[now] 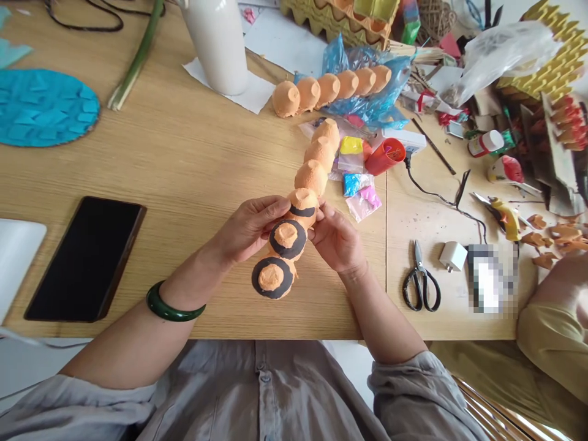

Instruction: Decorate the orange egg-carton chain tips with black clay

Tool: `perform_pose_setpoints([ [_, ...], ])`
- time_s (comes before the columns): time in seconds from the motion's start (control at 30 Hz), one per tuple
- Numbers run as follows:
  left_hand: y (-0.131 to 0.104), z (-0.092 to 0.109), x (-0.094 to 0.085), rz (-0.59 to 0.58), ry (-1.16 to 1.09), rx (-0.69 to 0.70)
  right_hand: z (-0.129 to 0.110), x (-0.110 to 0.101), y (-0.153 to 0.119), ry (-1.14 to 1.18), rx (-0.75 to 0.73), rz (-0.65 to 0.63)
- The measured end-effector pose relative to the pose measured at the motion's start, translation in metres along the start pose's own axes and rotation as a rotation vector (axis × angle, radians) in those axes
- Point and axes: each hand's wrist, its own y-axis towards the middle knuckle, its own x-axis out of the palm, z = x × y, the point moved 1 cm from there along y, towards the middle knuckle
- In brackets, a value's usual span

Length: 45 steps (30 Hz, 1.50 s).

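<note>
Left hand [252, 228] is clamped on the left edge of the orange bumpy strip [310, 176], thumb uppermost; right hand [339, 237] is closed on its opposite edge. The strip runs between both hands, tilted, its far bumps beyond the fingertips. Black rings [287, 239] surround the tips of the two nearest bumps; a black band [302, 212] shows on the near side of the bump between the fingers, its far side unverified. Good practice, in this inspector's judgement: support the strip from both edges, press the band evenly with light fingertips, and avoid squeezing, as the bumps may dent. Scissors [420, 278] lie right of the right hand.
</note>
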Motion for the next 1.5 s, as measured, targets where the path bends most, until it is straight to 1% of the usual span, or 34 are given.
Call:
perform_pose_setpoints([
  [0.13,0.0,-0.001,0.001,0.021,0.033,0.017,-0.002,0.005,-0.004,-0.034,-0.045,-0.06],
  [0.23,-0.002,0.0,0.003,0.021,0.058,0.021,-0.003,0.006,-0.003,-0.022,-0.085,-0.11],
  [0.3,-0.003,0.001,0.004,0.02,0.069,0.019,-0.003,0.006,-0.002,-0.01,-0.11,-0.122],
  [0.4,-0.003,0.0,0.005,0.008,0.063,-0.002,-0.001,0.005,-0.002,-0.001,-0.119,-0.091],
  [0.53,-0.003,-0.003,0.004,0.0,0.048,-0.036,0.004,0.005,-0.002,0.017,-0.081,-0.045],
  [0.63,-0.002,-0.003,0.003,-0.009,0.045,-0.045,0.007,0.005,0.0,0.064,-0.044,-0.053],
  [0.8,0.0,-0.002,0.002,-0.04,0.068,-0.023,0.007,0.005,0.003,0.122,-0.01,-0.063],
  [1.03,0.0,-0.003,-0.002,-0.057,0.059,-0.064,0.01,0.004,0.006,0.196,0.026,-0.071],
  [1.2,-0.001,-0.001,0.001,-0.065,0.062,-0.103,0.011,-0.001,0.007,0.162,0.034,-0.04],
  [1.37,-0.001,-0.001,0.002,-0.087,0.064,-0.091,0.012,-0.003,0.006,0.122,0.01,-0.025],
  [1.5,-0.001,-0.002,0.002,-0.085,0.071,-0.073,0.014,-0.002,0.007,0.06,0.015,0.046],
])
